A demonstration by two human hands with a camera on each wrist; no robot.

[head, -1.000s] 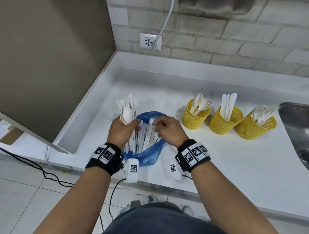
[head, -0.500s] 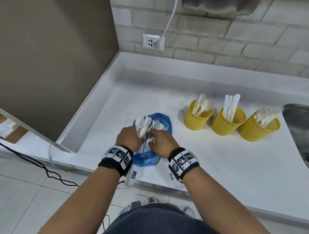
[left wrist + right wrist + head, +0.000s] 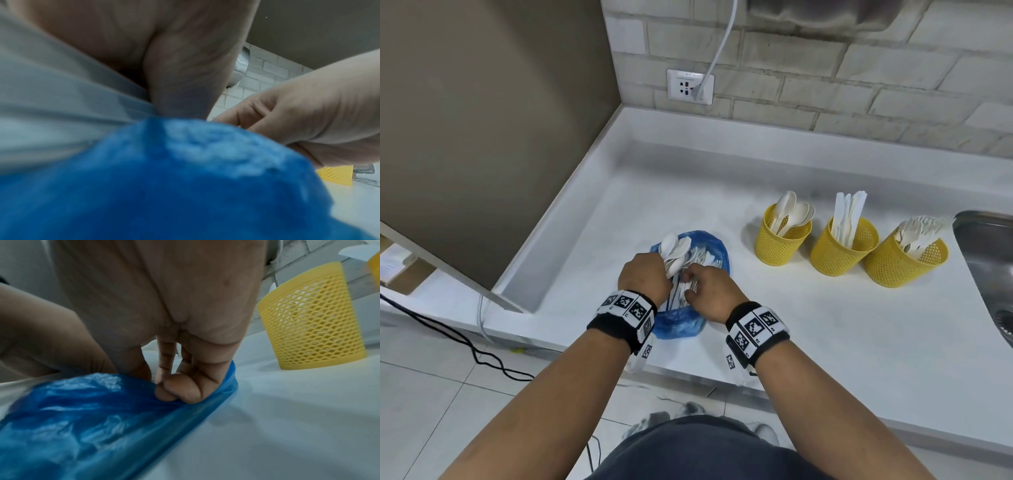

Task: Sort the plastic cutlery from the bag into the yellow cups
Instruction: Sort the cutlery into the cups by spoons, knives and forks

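Left hand (image 3: 645, 279) grips a spoon bundle (image 3: 674, 251); right hand (image 3: 709, 291) pinches cutlery in the blue bag (image 3: 688, 322) near the counter's (image 3: 825, 342) front edge; three yellow cups (image 3: 840, 250) stand beside a sink (image 3: 986, 260).

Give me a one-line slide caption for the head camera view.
Left hand grips spoons over the blue bag, right hand picks inside; three yellow cups hold sorted cutlery.

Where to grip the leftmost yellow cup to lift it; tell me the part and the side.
Grip the leftmost yellow cup around its bare mesh wall, probably from the near side. It stands upright, spoons stick out of the top, and the knife cup crowds its right.
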